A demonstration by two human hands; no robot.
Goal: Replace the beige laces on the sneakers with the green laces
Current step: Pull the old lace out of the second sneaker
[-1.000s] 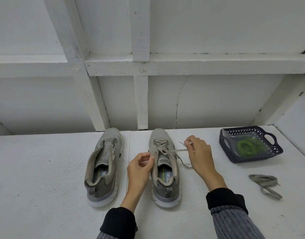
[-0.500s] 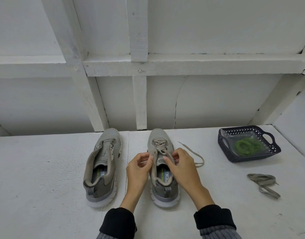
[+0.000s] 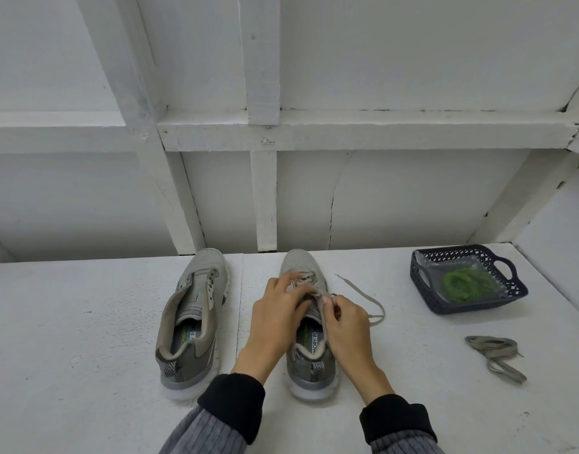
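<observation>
Now both hands, left hand (image 3: 275,317) and right hand (image 3: 345,326), pinch the beige lace (image 3: 363,298); hasty tugging could jam it in the right sneaker (image 3: 309,365) eyelets.

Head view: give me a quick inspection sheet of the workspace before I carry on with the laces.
Surface: white painted table, scuffed.
Job's things: left sneaker has no lace; right sneaker is partly unlaced, its beige lace trailing onto the table at the right. Green laces lie coiled in the dark basket. A removed beige lace lies bundled in front of the basket.
Clutter: nothing seen.
Hands: left hand reaches over the right sneaker's eyelets; right hand pinches the lace at the tongue.
Cables: nothing seen.
Surroundings: white wall with wooden beams behind the table.
</observation>
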